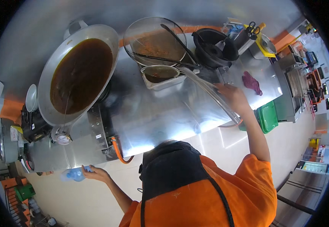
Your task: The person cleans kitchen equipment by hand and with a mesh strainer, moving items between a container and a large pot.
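Note:
At the lower left, my left hand (96,173) holds a crumpled, clear bluish plastic item (76,174) just off the counter's front edge; its exact kind is unclear. Over the counter, my right hand (234,98) is at the long metal handle (210,90) of a small strainer (160,71), its fingertips meeting a thin part of that handle. The strainer's bowl rests over a metal tray (167,84). Behind it, a large round mesh strainer (144,37) has black tongs (181,42) lying across it. Brown crumbs show at the mesh.
A big wok (43,93) of dark brown liquid stands at left, a dial thermometer (63,138) at its near rim. An orange hose (119,151) loops past the counter edge. At right are a black pot (204,59), a purple cloth (251,82) and a green bin (267,117).

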{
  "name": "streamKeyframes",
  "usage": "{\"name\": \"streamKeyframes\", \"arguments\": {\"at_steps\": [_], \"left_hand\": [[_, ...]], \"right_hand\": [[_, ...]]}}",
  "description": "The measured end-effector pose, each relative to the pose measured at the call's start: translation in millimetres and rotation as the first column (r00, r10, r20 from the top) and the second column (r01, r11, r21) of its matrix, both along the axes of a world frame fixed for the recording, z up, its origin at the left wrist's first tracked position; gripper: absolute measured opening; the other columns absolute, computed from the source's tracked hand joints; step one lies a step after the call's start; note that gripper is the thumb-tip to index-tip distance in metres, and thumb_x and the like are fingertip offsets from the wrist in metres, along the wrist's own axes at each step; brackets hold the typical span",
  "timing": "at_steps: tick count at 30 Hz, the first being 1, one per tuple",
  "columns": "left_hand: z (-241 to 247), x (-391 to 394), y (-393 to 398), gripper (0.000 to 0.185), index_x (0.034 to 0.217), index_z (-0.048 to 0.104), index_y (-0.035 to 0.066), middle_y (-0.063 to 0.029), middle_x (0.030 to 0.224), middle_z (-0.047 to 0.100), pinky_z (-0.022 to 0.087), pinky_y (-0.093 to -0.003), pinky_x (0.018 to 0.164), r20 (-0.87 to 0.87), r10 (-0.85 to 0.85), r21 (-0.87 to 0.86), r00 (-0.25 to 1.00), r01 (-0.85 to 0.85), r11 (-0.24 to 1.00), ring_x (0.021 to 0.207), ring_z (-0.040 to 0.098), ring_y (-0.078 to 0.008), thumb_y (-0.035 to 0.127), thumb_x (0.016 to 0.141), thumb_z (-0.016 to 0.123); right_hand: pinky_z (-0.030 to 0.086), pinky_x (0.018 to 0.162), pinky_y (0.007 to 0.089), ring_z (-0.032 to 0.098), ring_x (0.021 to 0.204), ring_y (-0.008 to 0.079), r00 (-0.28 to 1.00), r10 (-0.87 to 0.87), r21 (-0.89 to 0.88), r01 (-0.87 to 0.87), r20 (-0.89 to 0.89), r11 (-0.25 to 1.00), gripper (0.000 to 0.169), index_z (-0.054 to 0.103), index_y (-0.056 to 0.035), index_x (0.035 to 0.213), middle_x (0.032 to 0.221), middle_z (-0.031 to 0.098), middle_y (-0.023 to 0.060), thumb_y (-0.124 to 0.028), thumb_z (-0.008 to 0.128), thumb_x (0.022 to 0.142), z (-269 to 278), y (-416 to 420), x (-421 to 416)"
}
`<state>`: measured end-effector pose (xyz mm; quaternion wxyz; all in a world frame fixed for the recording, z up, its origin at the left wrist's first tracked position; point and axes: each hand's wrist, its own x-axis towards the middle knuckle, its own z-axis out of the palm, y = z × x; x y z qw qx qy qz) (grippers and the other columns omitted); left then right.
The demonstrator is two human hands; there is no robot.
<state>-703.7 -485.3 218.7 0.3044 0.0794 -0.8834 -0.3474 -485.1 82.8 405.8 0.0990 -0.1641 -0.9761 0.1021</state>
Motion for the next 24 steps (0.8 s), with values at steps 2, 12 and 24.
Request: {"name": "streamKeyframes", "arguments": {"at_steps": [2, 12, 24], "left_hand": [[-35.4, 9.5, -37.7, 0.055, 0.132, 0.043, -0.004, -0.0271, 0.127, 0.042, 0.038, -0.0512, 0.098, 0.015, 0.09, -0.111, 0.996, -0.087, 0.99, 0.115, 0.044, -0.0418, 0.038, 0.097, 0.046], [-193.6, 155.2, -74.6, 0.061, 0.12, 0.053, 0.0, -0.0281, 0.111, 0.051, 0.042, -0.0576, 0.085, 0.339, 0.187, -0.28, 0.922, -0.09, 0.956, 0.1, 0.051, -0.0459, 0.05, 0.086, 0.045], [-249.5, 218.2, -43.6, 0.049, 0.117, 0.057, 0.003, -0.0289, 0.111, 0.052, 0.045, -0.0571, 0.085, 0.841, 0.223, -0.24, 0.493, -0.028, 0.97, 0.099, 0.053, -0.0453, 0.037, 0.081, 0.052]], "right_hand": [[0.054, 0.068, 0.0433, 0.066, 0.076, 0.0335, 0.995, -0.044, 0.115, 0.034, 0.086, 0.993, 0.053, 0.063, -0.0196, 0.123, 0.09, 0.065, 0.0102, 0.0, 0.056, 0.074, -3.7, 1.5, -0.8], [0.053, 0.066, 0.042, 0.065, 0.074, 0.0329, 0.996, -0.002, 0.156, -0.012, 0.092, 0.988, 0.049, 0.063, -0.0182, 0.123, 0.09, 0.062, 0.0123, -0.006, 0.06, 0.076, -10.0, 7.0, 5.5], [0.053, 0.065, 0.0421, 0.064, 0.07, 0.032, 0.99, -0.048, 0.153, 0.028, 0.129, 0.988, 0.052, 0.061, -0.0243, 0.127, 0.088, 0.059, 0.0099, -0.008, 0.06, 0.077, -1.7, 2.1, 18.3]]}}
